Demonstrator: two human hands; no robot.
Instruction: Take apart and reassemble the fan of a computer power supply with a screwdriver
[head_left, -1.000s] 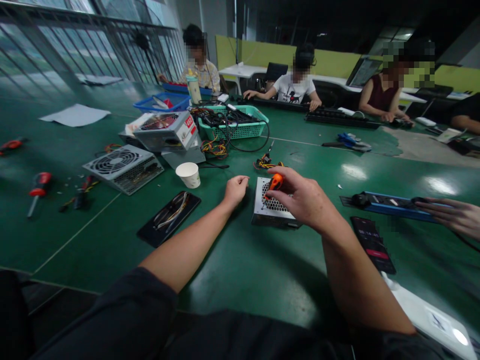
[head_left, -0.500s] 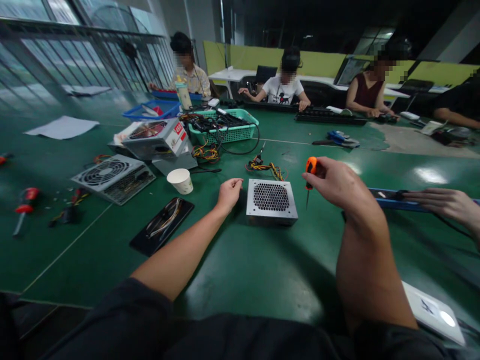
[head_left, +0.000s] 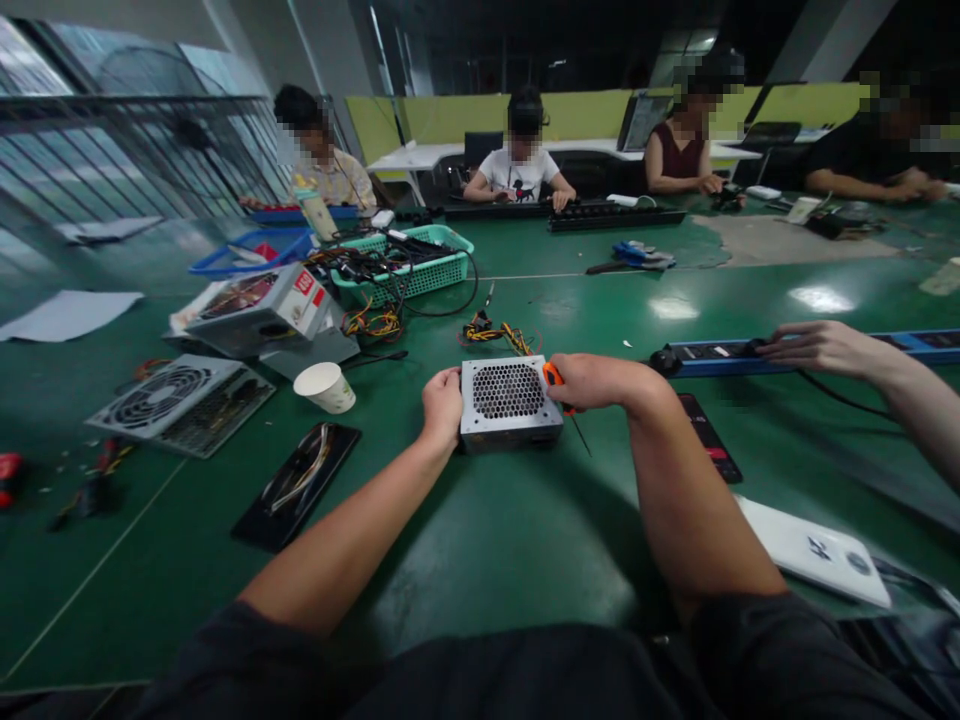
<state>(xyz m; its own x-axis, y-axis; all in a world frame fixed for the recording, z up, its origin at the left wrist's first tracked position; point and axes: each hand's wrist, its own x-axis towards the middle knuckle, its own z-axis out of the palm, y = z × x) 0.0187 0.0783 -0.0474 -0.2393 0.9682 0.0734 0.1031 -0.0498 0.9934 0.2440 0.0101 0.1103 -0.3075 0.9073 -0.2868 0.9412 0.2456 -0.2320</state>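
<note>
A small silver power supply box (head_left: 510, 402) with a honeycomb grille on top stands on the green table (head_left: 495, 560) in front of me. My left hand (head_left: 442, 405) grips its left side, fingers curled round the edge. My right hand (head_left: 592, 382) presses against its right side and is closed on an orange-handled screwdriver (head_left: 556, 380), whose dark shaft points down and to the right. A bundle of yellow and black wires (head_left: 499, 332) lies just behind the box.
A paper cup (head_left: 325, 386), a black tray of cables (head_left: 296, 485), an opened fan unit (head_left: 180, 400), another power supply (head_left: 259, 308) and a green basket (head_left: 409, 262) sit left. Another person's hand (head_left: 821, 347) rests on a blue power strip (head_left: 720, 353) at right. People sit opposite.
My right hand came down from the air, screwdriver still in it, to the box's right side. My left hand closed on the box's left side. The view swung to the right.
</note>
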